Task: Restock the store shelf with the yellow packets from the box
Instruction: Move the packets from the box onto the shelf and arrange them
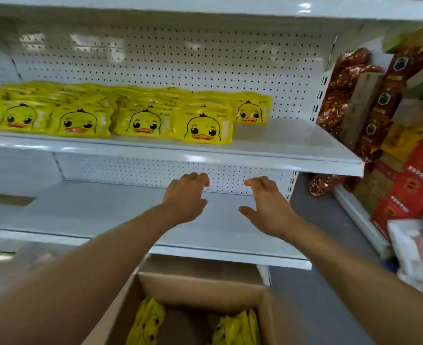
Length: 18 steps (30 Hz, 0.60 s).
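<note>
An open cardboard box (pixel 200 292) stood on the floor below the shelving, its flaps up, and inside it lay two small bunches of yellow packets: one bunch (pixel 147 322) leaned against the left wall, the other (pixel 237 328) stood on edge toward the right, with bare brown bottom showing between them. Above the box both arms reached forward over the lower shelf (pixel 120 215), which held nothing under the hands. The left hand (pixel 186 197) hung in the air with its fingers loosely curled and nothing in them; the right hand (pixel 265 202) was likewise spread and relaxed, thumb out to the side, holding nothing. The two hands were near each other but apart, neither touching shelf nor packet. The upper shelf (pixel 292 148) carried the stocked packets (pixel 140 115), yellow with a duck face, stood in rows several deep from the left edge to past the middle. The front row ended at one packet (pixel 203 127), and a single packet (pixel 251 109) stood farther back just to its right. The right end of that shelf was bare. Beyond the shelving on the right hung red and gold goods (pixel 379 120), blurred.
</note>
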Motion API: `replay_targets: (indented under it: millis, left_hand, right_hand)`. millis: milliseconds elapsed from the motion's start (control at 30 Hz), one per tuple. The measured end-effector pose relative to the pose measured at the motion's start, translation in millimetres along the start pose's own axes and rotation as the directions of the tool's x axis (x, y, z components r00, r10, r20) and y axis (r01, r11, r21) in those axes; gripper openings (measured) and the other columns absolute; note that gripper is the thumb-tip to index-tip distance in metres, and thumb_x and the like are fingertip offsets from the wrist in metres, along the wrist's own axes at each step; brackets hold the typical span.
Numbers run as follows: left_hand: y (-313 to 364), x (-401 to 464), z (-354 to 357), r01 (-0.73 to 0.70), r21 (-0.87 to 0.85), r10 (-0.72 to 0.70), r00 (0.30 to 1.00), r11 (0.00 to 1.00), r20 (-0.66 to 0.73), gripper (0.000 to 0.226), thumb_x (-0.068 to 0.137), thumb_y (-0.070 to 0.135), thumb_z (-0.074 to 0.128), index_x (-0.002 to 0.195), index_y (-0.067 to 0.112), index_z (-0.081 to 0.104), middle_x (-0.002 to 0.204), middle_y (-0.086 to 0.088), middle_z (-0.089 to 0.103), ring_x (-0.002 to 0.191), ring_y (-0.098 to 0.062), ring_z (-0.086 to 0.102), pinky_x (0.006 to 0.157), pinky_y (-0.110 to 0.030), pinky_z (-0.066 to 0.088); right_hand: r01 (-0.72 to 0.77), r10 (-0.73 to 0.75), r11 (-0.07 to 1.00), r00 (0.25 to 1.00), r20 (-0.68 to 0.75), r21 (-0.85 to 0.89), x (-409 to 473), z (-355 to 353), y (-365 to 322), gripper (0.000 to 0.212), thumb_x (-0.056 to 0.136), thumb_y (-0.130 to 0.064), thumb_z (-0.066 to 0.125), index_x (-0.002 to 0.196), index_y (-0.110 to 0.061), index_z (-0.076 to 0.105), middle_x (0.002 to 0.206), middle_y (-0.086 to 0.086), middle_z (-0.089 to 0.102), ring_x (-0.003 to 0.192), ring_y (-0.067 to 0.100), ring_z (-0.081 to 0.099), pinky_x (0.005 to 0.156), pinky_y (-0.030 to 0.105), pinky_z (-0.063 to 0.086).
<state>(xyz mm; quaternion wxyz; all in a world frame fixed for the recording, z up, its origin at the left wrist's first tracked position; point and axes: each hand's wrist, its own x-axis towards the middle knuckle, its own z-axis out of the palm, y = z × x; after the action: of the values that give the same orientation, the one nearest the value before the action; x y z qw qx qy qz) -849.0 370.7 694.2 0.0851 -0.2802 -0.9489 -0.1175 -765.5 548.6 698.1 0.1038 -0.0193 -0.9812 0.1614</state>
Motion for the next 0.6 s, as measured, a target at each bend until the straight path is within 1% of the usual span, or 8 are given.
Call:
replay_targets:
  millis: [100, 233, 367, 433, 467, 500, 567, 600]
  left_hand:
    - [-21, -43, 24, 0.033, -0.019, -0.031, 0.995, 0.999, 0.091, 0.036, 0.088, 0.026, 0.058, 0.122, 0.021, 0.046, 0.126, 0.0, 0.052, 0.115, -0.02, 0.049, 0.095, -0.036, 0.04]
    - [-45, -90, 59, 0.092, -0.054, -0.08, 0.979, 0.994, 0.187, 0.036, 0.086, 0.023, 0.06, 0.12, 0.02, 0.048, 0.122, -0.001, 0.053, 0.113, -0.02, 0.05, 0.093, -0.035, 0.04]
    - [-66, -128, 98, 0.184, -0.076, -0.152, 0.937, 0.98, 0.314, 0.039, 0.083, 0.013, 0.057, 0.121, 0.017, 0.048, 0.122, -0.003, 0.049, 0.119, -0.024, 0.047, 0.095, -0.035, 0.039]
    - [-76, -143, 119, 0.203, -0.109, -0.151, 0.919, 0.973, 0.364, 0.031, 0.082, 0.006, 0.055, 0.112, 0.013, 0.052, 0.116, -0.005, 0.05, 0.117, -0.025, 0.048, 0.086, -0.026, 0.037]
    - [-80, -149, 128, 0.208, -0.107, -0.153, 0.911, 0.972, 0.383, 0.026, 0.082, 0.004, 0.054, 0.107, 0.012, 0.053, 0.111, -0.005, 0.05, 0.114, -0.026, 0.05, 0.082, -0.026, 0.036]
    - [-84, -156, 137, 0.227, -0.101, -0.17, 0.904, 0.969, 0.393, 0.024, 0.084, 0.005, 0.054, 0.107, 0.011, 0.053, 0.114, -0.005, 0.052, 0.113, -0.025, 0.051, 0.085, -0.028, 0.038]
    - [-93, -167, 157, 0.303, -0.105, -0.236, 0.88, 0.947, 0.412, 0.034, 0.086, 0.013, 0.058, 0.119, 0.013, 0.051, 0.121, -0.005, 0.052, 0.115, -0.023, 0.048, 0.093, -0.032, 0.04]
    - [-98, -173, 168, 0.339, -0.102, -0.266, 0.864, 0.935, 0.428, 0.037, 0.086, 0.016, 0.06, 0.121, 0.015, 0.05, 0.123, -0.005, 0.052, 0.116, -0.023, 0.048, 0.094, -0.034, 0.04]
  right_hand:
    - [-0.029, 0.029, 1.0, 0.998, 0.064, 0.002, -31, 35, -14, 0.06, 0.089, -0.032, 0.058, 0.139, -0.014, 0.03, 0.141, 0.008, 0.032, 0.131, 0.025, 0.029, 0.106, 0.037, 0.035]
    - [-0.043, 0.043, 0.999, 0.987, 0.155, -0.004, -63, 82, -22, 0.059, 0.088, -0.03, 0.06, 0.137, -0.012, 0.034, 0.137, 0.009, 0.034, 0.127, 0.026, 0.032, 0.101, 0.036, 0.037]
    - [-0.112, 0.106, 0.994, 0.963, 0.246, 0.011, -85, 127, -20, 0.055, 0.085, -0.026, 0.06, 0.134, -0.013, 0.037, 0.134, 0.006, 0.036, 0.125, 0.025, 0.034, 0.1, 0.037, 0.037]
    - [-0.124, 0.119, 0.992, 0.94, 0.319, -0.007, -92, 147, -17, 0.055, 0.085, -0.027, 0.059, 0.134, -0.012, 0.037, 0.135, 0.006, 0.035, 0.127, 0.025, 0.033, 0.102, 0.036, 0.036]
    - [-0.13, 0.126, 0.991, 0.928, 0.351, -0.014, -95, 157, -15, 0.055, 0.086, -0.027, 0.058, 0.134, -0.012, 0.037, 0.136, 0.007, 0.035, 0.128, 0.024, 0.032, 0.104, 0.034, 0.034]
    - [-0.137, 0.136, 0.99, 0.917, 0.374, -0.024, -97, 166, -12, 0.055, 0.087, -0.028, 0.058, 0.136, -0.012, 0.036, 0.138, 0.007, 0.034, 0.129, 0.024, 0.032, 0.104, 0.033, 0.032]
    - [-0.15, 0.159, 0.987, 0.898, 0.41, -0.054, -100, 185, -4, 0.056, 0.09, -0.031, 0.055, 0.139, -0.014, 0.033, 0.142, 0.006, 0.032, 0.131, 0.023, 0.032, 0.104, 0.035, 0.031]
    - [-0.153, 0.171, 0.985, 0.886, 0.43, -0.076, -102, 194, 1, 0.057, 0.091, -0.032, 0.054, 0.14, -0.015, 0.031, 0.144, 0.006, 0.031, 0.132, 0.023, 0.032, 0.104, 0.037, 0.03]
